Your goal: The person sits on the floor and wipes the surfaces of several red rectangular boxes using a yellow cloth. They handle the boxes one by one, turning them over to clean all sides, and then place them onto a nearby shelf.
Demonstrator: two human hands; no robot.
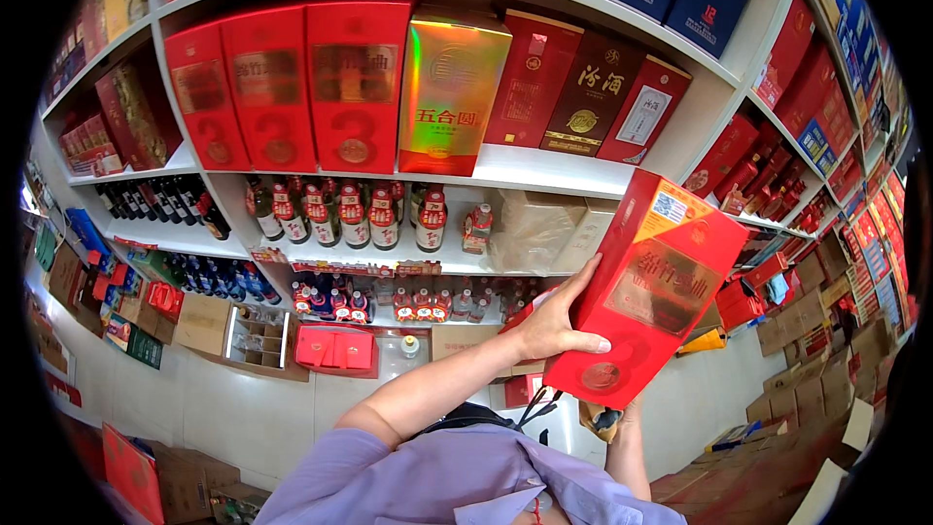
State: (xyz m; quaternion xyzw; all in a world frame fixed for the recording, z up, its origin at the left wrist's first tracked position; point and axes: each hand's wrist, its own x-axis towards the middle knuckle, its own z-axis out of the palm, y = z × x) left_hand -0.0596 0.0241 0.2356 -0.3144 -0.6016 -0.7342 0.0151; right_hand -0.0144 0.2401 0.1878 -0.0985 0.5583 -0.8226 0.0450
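Note:
My left hand (557, 324) grips the side of a tall red liquor gift box (656, 292), its thumb across the front and its fingers behind the edge. The box is tilted, its top leaning to the right, with a gold panel and a printed code near the top. Most of my right hand (631, 408) is hidden below the box; a brown cloth-like thing (599, 420) shows beside it, and whether the hand holds this or the box is unclear. Similar red boxes (353, 87) stand on the shelf ahead, beside a shiny gold box (453, 91).
White shelving (539, 169) spans the front, with labelled bottles (355, 215) on a lower shelf. On the floor are an open divided carton (255, 339) and a red case (337, 350). Brown cartons (809, 394) are stacked at the right; more (182, 481) stand at lower left.

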